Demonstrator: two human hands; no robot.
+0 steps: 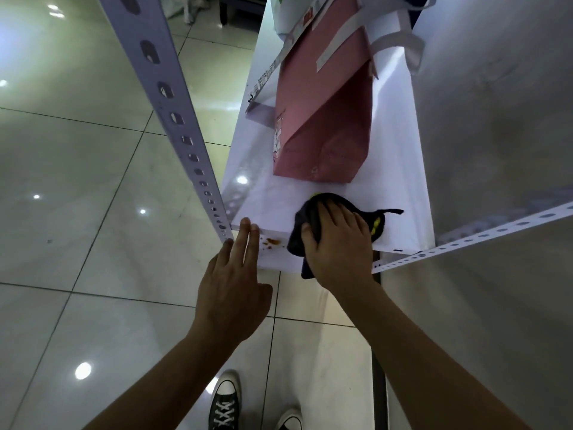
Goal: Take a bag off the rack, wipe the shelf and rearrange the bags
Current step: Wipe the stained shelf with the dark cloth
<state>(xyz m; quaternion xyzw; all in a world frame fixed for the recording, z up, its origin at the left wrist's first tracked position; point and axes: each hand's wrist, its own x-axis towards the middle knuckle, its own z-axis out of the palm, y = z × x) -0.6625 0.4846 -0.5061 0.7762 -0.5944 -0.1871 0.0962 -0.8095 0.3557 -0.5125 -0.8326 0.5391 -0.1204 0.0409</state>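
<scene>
We wipe white metal shelf point(400, 187): right hand point(336, 240) presses dark cloth point(313, 218) beside brown stains point(272, 242); left hand point(231, 293) released, fingers straight. Next: stains, we judge.

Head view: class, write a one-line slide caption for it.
Right hand presses a dark cloth on the white shelf near orange stains; left hand open beside.

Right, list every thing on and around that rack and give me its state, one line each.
Shelf: white, with brown stains at its near edge, unwiped.
Cloth: dark, crumpled, pressed on the shelf beside the stains.
Right hand: grips the cloth.
Left hand: fingers straight, tips touching the shelf's near corner.
Pink bag: lying flat on the shelf, beyond the cloth.
White bag: on the shelf behind the pink one.
</scene>
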